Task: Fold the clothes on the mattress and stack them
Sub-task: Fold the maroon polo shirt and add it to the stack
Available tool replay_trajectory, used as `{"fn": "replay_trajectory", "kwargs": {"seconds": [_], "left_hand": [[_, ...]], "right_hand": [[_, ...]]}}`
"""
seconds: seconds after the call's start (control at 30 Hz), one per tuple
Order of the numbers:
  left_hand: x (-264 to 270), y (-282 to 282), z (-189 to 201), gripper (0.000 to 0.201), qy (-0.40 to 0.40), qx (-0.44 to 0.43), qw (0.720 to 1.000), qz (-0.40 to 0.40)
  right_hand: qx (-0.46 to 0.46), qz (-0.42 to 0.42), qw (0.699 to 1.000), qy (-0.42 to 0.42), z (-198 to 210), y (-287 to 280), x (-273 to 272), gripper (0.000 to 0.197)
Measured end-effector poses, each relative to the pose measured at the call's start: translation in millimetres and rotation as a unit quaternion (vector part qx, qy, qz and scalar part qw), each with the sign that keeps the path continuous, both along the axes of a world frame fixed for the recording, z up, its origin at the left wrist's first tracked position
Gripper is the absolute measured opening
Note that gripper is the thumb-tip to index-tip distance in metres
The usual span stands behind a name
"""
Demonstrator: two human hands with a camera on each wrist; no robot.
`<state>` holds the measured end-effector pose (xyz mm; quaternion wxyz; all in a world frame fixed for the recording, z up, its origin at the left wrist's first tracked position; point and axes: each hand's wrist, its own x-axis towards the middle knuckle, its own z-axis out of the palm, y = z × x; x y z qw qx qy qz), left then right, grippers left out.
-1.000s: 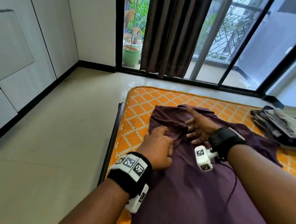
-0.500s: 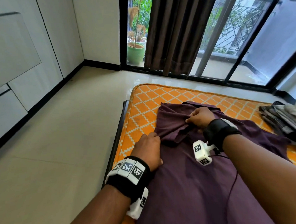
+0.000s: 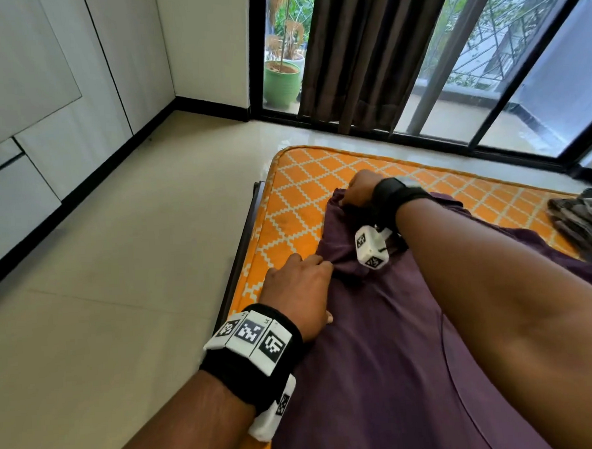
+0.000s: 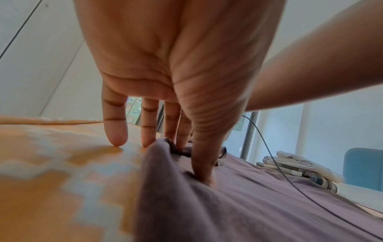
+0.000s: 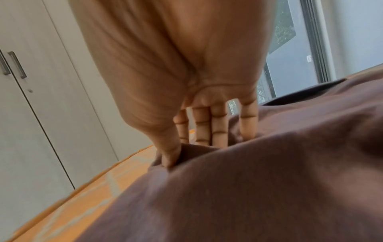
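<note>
Head view: a dark purple cotton shirt (image 3: 397, 356) lies spread on the orange mattress with a white lattice print (image 3: 303, 189), along its left edge.
Left hand (image 3: 299, 289): pinches a bunched bit of the shirt's left edge between thumb and the fingers nearest it; the other fingers are straight, tips on the mattress.
Right hand (image 3: 358, 192): curled over the shirt's far left corner, thumb and fingers closed on a fold of cloth.
Stack: folded grey and checked clothes (image 3: 586, 223) sit at the far right of the mattress, well apart from the shirt.
Step, as a judgement: the left side is probably about to be drawn over toward the middle.
Risk: the left pinch takes little cloth, so it may slip and leave the fold crooked; the shirt lies beside the mattress edge and could slide toward the floor; the thin black cable (image 4: 275, 165) trailing over the shirt might be caught in the fold.
Left wrist view: shows the thumb (image 4: 204, 163) dug into the cloth, which the head view hides under the knuckles.
Right wrist view: shows the grip from below, plus white cupboard doors (image 5: 41, 114) seen nowhere else so closely.
</note>
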<state>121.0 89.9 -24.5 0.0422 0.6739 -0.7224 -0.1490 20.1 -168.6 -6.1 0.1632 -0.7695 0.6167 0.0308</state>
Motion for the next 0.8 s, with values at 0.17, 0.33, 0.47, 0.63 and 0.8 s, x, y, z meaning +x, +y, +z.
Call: {"fn": "replay_trajectory", "kwargs": {"seconds": [0.17,0.33,0.47,0.63,0.8], "left_hand": [[0.6,-4.1,-4.0,0.073,-0.01,0.003,1.0,0.001],[-6.9,-1.0,-3.1,0.078,-0.025,-0.005,1.0,0.009],[-9.6,1.6,1.1,0.072,-0.035,-0.003,0.999,-0.002],[-9.9,1.8,8.5,0.057,-0.068,0.001,0.996,-0.049],[-20.0,4.3,8.4,0.069,-0.085,-0.026,0.992,-0.085]], "right_hand": [[-0.063,0.059,0.996,0.005,5.4,-14.1,5.8,0.035],[-0.118,0.079,0.99,-0.018,-2.9,4.5,-4.9,0.024],[-0.143,0.03,0.989,-0.034,5.3,22.1,-40.5,0.031],[-0.009,-0.094,0.995,-0.036,-4.3,36.2,-91.8,0.063],[0.047,-0.123,0.979,-0.158,-5.9,43.2,-97.4,0.032]]}}
